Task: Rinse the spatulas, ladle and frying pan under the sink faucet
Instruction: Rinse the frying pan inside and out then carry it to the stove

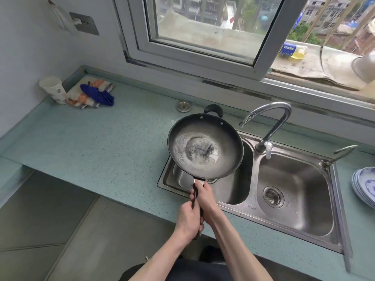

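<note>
Head view: both hands grasp the long dark handle of a round black frying pan, the left hand nearer the body, the right hand further up by the pan's base. Held over the left basin of a double stainless-steel sink, the pan holds a shallow pool of water with dark specks at its middle. Below it in that basin sits a round steel bowl, contents hidden. A curved chrome faucet points its spout just beside the pan's rim; the right basin shows only its drain strainer. On the speckled green tabletop stand a white paper cup, some patterned cloths and, far right, stacked blue-and-white plates.
</note>
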Motion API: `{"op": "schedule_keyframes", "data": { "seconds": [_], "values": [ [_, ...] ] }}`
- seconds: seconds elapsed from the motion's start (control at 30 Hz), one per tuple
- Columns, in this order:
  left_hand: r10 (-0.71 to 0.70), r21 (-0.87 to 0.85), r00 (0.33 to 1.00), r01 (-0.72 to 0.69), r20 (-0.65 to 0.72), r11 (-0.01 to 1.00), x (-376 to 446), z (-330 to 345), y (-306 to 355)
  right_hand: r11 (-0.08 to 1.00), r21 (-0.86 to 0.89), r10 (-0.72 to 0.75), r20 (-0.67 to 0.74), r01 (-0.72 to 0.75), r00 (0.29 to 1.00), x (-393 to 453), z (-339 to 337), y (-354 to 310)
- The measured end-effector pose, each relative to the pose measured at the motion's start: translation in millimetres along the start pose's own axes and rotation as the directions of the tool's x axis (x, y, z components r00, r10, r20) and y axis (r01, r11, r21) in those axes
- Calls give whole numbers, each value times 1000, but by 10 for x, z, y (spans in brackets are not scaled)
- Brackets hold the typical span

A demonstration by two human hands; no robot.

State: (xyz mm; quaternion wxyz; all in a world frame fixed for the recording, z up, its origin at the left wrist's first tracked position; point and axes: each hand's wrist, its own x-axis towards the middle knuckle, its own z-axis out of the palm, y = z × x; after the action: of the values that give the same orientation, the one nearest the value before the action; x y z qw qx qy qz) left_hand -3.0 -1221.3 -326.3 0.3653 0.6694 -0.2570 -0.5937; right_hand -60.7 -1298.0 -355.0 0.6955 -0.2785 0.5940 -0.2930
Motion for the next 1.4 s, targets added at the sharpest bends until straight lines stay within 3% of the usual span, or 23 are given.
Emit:
{"op": "schedule_keyframes", "data": {
  "seconds": [0.2, 0.5, 0.77, 1.0, 1.13, 1.27, 1.4],
  "values": [
    [119, 213, 985, -91, -125, 973, -62, -123, -3, 953, 278, 88, 129, -121, 988, -69, 143, 11],
    [342, 559, 899, -141, -273, 817, -167, -222, 22, 804, 547, 23, 365, -234, 931, -120, 332, 53],
    [482, 888, 857, -67, -183, 455, -396, -263, 330, 617, 700, -99, 523, -360, 846, -174, 378, 54],
    [495, 952, 859, -34, -128, 305, -364, -273, 241, 463, 731, -193, 636, -502, 748, -182, 368, 168],
    [502, 956, 855, -24, -132, 292, -298, -287, 217, 448, 750, -207, 617, -487, 759, -187, 375, 168],
    [498, 985, 863, -8, -81, 175, -300, -241, 195, 406, 757, -198, 619, -511, 760, -169, 337, 177],
    [516, 989, 855, -31, -50, 147, -319, -253, 198, 396, 761, -169, 610, -514, 774, -168, 328, 173]
  ]
}}
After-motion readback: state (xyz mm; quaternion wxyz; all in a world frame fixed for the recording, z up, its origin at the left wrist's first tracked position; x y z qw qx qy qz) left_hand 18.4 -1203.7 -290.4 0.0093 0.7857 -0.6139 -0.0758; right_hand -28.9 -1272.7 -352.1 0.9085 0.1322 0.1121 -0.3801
